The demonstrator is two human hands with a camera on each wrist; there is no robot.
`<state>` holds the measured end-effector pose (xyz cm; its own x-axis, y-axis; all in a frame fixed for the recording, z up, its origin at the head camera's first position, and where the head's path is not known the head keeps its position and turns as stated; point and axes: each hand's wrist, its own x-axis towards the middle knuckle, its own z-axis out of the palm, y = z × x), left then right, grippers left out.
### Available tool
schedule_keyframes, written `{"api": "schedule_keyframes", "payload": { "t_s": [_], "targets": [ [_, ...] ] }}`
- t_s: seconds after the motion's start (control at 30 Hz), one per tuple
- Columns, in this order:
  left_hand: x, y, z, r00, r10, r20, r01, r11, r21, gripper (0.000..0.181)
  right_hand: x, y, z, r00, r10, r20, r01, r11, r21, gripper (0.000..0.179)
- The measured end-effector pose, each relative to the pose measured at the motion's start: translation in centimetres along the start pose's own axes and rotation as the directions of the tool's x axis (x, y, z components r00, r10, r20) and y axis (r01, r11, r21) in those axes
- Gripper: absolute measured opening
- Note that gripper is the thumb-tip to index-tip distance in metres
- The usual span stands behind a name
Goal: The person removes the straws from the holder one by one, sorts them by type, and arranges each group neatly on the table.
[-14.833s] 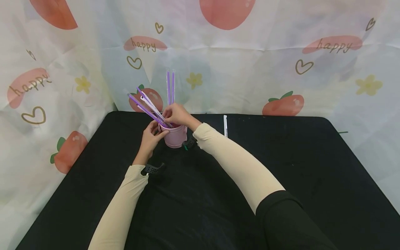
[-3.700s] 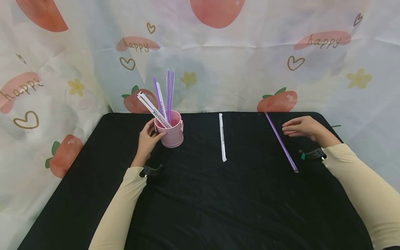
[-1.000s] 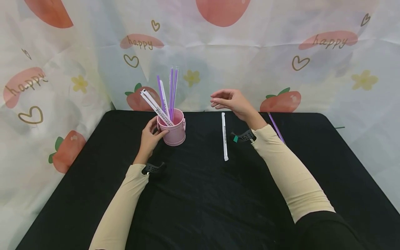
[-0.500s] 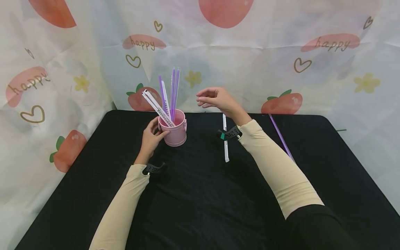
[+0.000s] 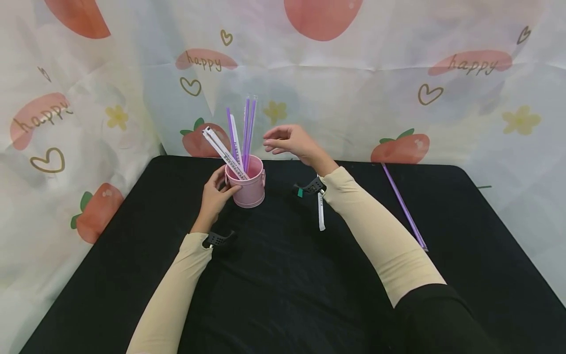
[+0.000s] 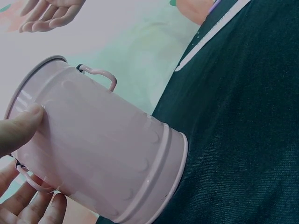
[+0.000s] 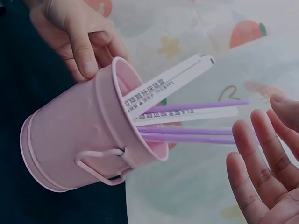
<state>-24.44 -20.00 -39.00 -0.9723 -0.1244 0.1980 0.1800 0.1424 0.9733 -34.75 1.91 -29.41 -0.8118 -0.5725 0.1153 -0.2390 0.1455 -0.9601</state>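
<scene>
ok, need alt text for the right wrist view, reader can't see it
A pink bucket holding purple straws and white-wrapped straws is gripped near its rim by the left hand. The right hand, empty with fingers apart, is near the straws' free ends. Behind are a dark cloth and a pale printed backdrop.

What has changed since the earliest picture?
A purple straw now lies at the right of the table. The right hand has left the bucket and hovers, empty, above and right of it. Unchanged: the left hand holds the bucket; the white straw lies loose.
</scene>
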Motion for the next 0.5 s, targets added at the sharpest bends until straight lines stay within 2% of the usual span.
{"api": "schedule_keyframes", "payload": {
  "t_s": [0.5],
  "targets": [
    [0.0,-0.1,0.0,1.0,0.017,0.003,-0.017,1.0,-0.003,0.067,1.8,0.4,2.8,1.0,0.004,-0.01,-0.005,0.999,-0.048,0.027]
  ]
}}
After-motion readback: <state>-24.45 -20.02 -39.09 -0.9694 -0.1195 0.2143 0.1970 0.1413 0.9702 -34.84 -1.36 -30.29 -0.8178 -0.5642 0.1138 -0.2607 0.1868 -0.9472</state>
